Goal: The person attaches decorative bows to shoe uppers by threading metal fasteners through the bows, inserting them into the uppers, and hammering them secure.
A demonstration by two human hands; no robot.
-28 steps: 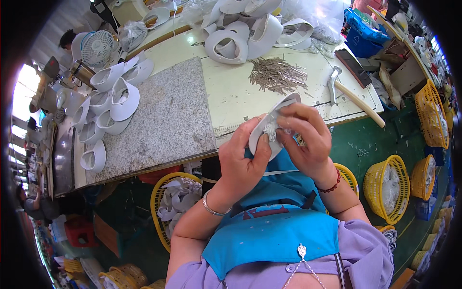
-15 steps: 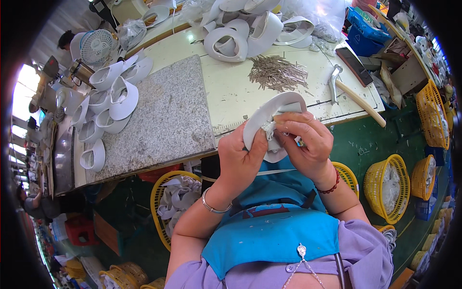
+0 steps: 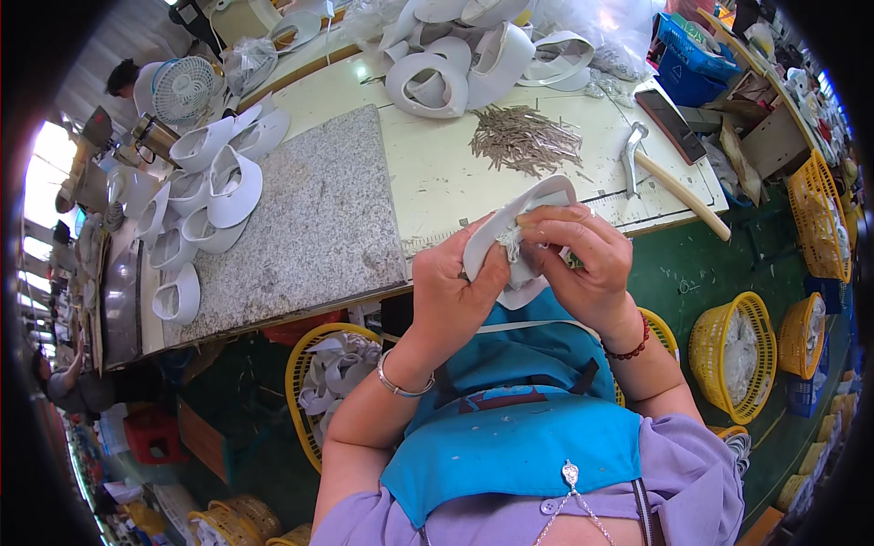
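A white sun visor (image 3: 537, 196) is held up in front of my apron, just off the table's front edge. My left hand (image 3: 460, 287) is closed on its left side, with the thumb pressed over the inner band. From the right, my right hand (image 3: 583, 259) grips the visor too, its fingers bent and pinching near the band. Between the hands shows a bunched bit of white elastic or cloth (image 3: 510, 244); its exact kind is hard to make out. Part of the visor is hidden behind my fingers.
Finished-looking white visors (image 3: 235, 182) stand on a grey speckled board (image 3: 319, 209); more (image 3: 428, 84) lie at the back. A heap of thin metal strips (image 3: 526, 138), a hammer (image 3: 674, 187) and a phone (image 3: 669, 126) lie on the table. Yellow baskets (image 3: 733, 359) stand on the floor.
The visor has turned slightly and its outer edge looks narrower. My right fingers have shifted a little along the band, and my right wrist sits slightly further right.
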